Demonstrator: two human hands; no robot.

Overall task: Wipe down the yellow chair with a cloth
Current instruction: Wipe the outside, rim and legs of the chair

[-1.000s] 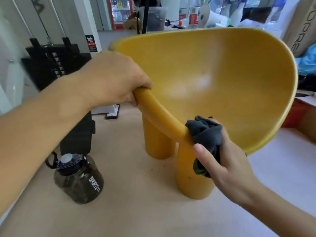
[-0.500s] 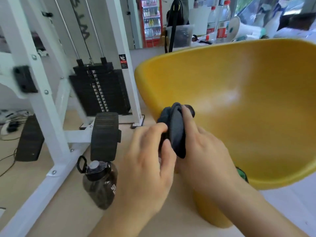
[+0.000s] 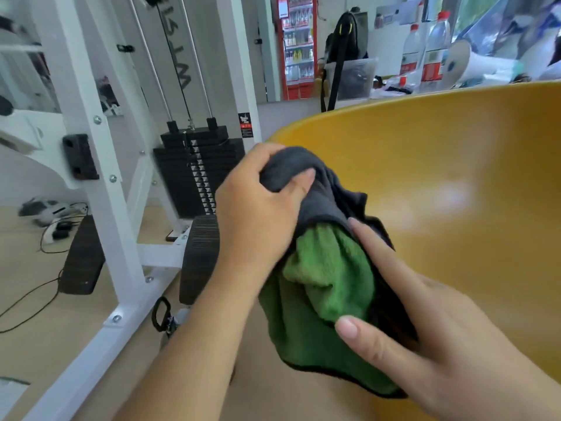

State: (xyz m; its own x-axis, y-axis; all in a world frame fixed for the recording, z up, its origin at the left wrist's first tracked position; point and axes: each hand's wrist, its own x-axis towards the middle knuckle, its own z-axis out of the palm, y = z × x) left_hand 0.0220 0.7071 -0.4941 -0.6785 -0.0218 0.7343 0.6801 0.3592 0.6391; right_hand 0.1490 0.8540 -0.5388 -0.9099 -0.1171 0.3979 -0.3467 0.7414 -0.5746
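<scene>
Head view: the cloth (image 3: 328,268), grey on one face and green on the other, is held just in front of the yellow chair's (image 3: 455,177) near rim, seemingly not pressed to it. The left hand (image 3: 258,214) curls round the grey upper bunch. The right hand (image 3: 425,329) pinches the green lower fold between thumb and fingers. This looks like refolding, not wiping. The shell shines, but how much is wiped cannot be told, and the legs are hidden.
</scene>
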